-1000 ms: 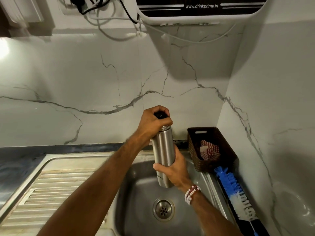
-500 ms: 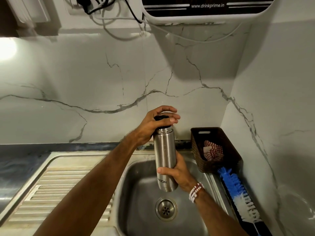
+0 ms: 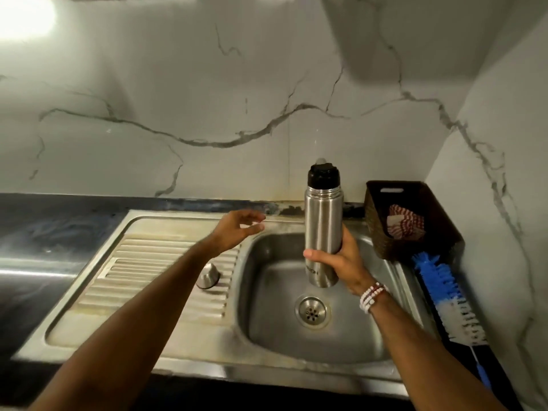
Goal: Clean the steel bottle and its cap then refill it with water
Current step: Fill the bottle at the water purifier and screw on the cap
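My right hand [image 3: 341, 262] grips the lower body of the steel bottle [image 3: 323, 221] and holds it upright over the sink basin [image 3: 267, 292]. A black inner stopper [image 3: 323, 175] sits in the bottle's neck. My left hand [image 3: 237, 229] hovers open and empty to the left of the bottle, above the basin's back left corner. A steel cap [image 3: 208, 278] rests upside down on the ribbed drainboard [image 3: 142, 280], partly behind my left forearm.
A brown basket [image 3: 415, 241] with a red-and-white scrubber [image 3: 401, 222] stands right of the sink. A blue-and-white bottle brush [image 3: 444, 298] lies along the right wall. The drain [image 3: 311, 311] is below the bottle. Dark countertop [image 3: 44, 232] extends left.
My left hand has left the top of the bottle and moved left and down, empty. The bottle's black stopper is now uncovered. The camera has tilted downward.
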